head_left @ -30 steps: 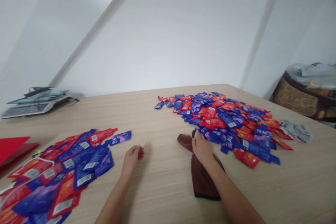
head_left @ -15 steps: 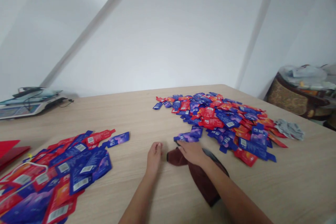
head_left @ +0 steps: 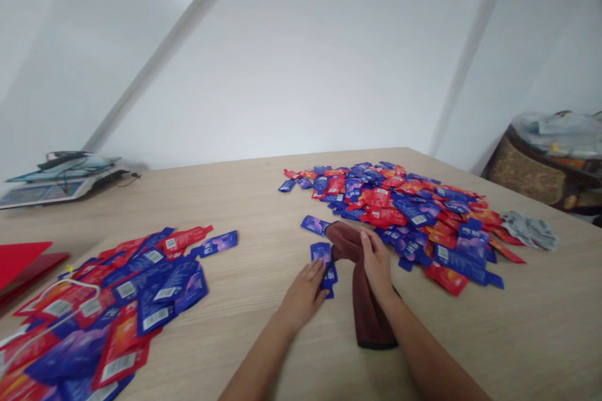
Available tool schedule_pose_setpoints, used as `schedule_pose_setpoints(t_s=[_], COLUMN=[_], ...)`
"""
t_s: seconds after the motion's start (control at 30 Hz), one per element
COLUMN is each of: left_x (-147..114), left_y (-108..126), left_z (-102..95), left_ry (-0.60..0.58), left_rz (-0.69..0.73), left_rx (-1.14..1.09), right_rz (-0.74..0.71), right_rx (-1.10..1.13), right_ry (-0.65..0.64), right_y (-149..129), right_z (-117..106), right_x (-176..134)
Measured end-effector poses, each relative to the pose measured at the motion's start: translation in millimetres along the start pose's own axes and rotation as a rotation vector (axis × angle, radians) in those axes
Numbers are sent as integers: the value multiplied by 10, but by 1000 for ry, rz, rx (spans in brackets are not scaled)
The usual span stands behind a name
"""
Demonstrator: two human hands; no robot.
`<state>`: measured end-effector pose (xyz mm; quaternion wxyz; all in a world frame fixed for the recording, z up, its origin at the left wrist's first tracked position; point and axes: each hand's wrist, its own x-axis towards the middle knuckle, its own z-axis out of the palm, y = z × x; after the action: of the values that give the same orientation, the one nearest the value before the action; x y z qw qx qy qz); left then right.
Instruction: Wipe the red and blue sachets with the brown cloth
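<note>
My left hand (head_left: 305,293) lies flat with its fingers stretched out, touching the edge of a blue sachet (head_left: 322,253) on the table. Part of another blue sachet shows just below that one. My right hand (head_left: 376,263) has its fingers closed on a bent brown fabric piece (head_left: 364,307) with dark edging. One end of the fabric points left beside a blue sachet (head_left: 314,224); the other hangs toward me. My right forearm hides part of the fabric.
A big pile of red and blue sachets (head_left: 376,197) spreads at the right, with a grey cloth (head_left: 531,230) at its end. Another pile (head_left: 155,282) lies at the left, near a red folder (head_left: 23,266). A scale (head_left: 51,191) stands at the back left.
My left hand has moved right and flattened beside the blue sachets. My right hand has taken hold of the brown fabric and shifted it, and the sachets near it now lie apart.
</note>
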<state>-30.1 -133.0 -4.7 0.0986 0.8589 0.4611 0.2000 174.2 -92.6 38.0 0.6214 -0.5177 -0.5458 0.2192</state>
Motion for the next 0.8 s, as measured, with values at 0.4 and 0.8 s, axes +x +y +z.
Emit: schedule_pose_setpoints(t_s=[0.4,0.8], left_x=[-60,-106], left_y=[288,453], left_z=[215,89], left_ry=[49,-37], left_rz=[-38,-147], left_rx=[187,223], right_rz=[-386,-260], right_rx=[-457,-640], right_ry=[-818,-524], right_y=[-44,459], right_z=[351,572], right_x=[-437,265])
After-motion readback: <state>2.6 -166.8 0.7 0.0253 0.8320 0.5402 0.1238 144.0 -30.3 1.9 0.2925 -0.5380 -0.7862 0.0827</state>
